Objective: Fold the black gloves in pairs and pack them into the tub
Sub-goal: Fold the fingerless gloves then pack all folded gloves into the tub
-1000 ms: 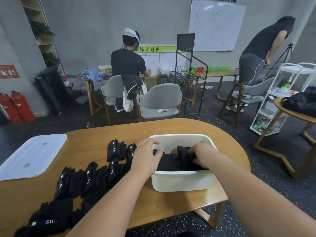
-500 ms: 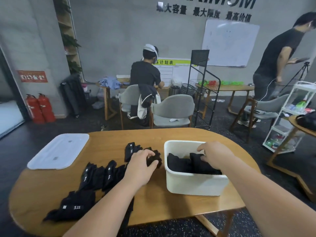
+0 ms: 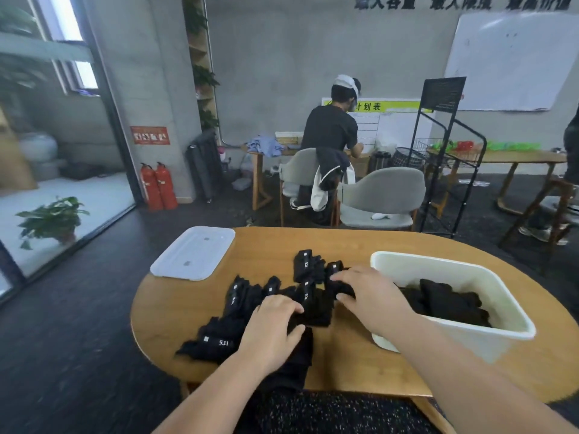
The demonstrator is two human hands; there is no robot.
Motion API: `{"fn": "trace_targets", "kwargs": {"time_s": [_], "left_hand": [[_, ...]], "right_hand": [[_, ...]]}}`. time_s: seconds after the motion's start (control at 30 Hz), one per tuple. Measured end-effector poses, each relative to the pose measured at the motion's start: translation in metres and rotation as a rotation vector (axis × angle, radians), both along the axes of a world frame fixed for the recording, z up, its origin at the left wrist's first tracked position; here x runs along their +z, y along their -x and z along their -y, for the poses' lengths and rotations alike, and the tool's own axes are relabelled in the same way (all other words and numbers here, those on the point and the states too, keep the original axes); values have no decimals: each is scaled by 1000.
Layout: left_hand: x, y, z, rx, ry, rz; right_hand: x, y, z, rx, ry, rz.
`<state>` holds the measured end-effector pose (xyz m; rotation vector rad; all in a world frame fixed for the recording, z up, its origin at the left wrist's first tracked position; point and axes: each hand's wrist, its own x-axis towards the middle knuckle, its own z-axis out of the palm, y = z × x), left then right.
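**Both hands on the loose gloves beside the tub**

The left hand (image 3: 272, 328) curls around a glove at the near side of the loose gloves (image 3: 247, 303), fingers above and thumb beneath. The right hand (image 3: 368, 297) pinches another at the heap's right edge, just beside the white tub (image 3: 438, 267).

Half a second earlier the right hand was over the tub. It has since crossed to the heap, and the left hand has dropped nearer the person.

The one tub holds a dark layer of folded gloves (image 3: 445, 303). The loose ones overlap too much to count. One white lid (image 3: 194, 252) lies flat at the far left of the oval wooden table (image 3: 344, 242), apart from the heap.

Beyond, on a dark floor, are two grey chairs (image 3: 382, 195) and one seated person (image 3: 330, 130) facing away. There are also two red fire extinguishers (image 3: 158, 186) and one whiteboard (image 3: 507, 61) on a concrete wall.
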<state>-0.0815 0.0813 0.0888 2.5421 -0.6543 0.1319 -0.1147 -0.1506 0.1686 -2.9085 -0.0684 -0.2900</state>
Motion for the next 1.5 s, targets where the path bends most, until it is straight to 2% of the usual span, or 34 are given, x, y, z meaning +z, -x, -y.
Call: {"fn": "trace_targets", "kwargs": {"time_s": [0.3,0.43,0.7,0.8,0.9,1.0,1.1,1.2,1.3,1.5], "left_hand": [[-39,15,-47,86,4,50],[-57,24,-44,5,-119,58],[-63,28,-44,-29,-186,56],[-59,28,-46,-61,-230,49],[-53,28,-46,-83,-187,-18],[-54,31,-46,-59,-6,-153],[-57,38,-41,45,186,-280],[-60,42,-31,150,266,-313],[-63,43,-20,209,242,-253],[-71,43,-7,385,53,-60]], "right_hand": [[-99,5,-41,230,-191,-99],[-135,18,-43,299,-241,-103],[-157,38,-39,320,-317,-94],[-162,35,-38,337,-286,-80],[-167,34,-39,273,-374,20],[-168,33,-38,139,-535,101],[-165,32,-38,39,-582,102],[-165,30,-37,-12,-597,86],[-166,28,-36,-56,-617,71],[-162,30,-33,-81,-706,29]]}}
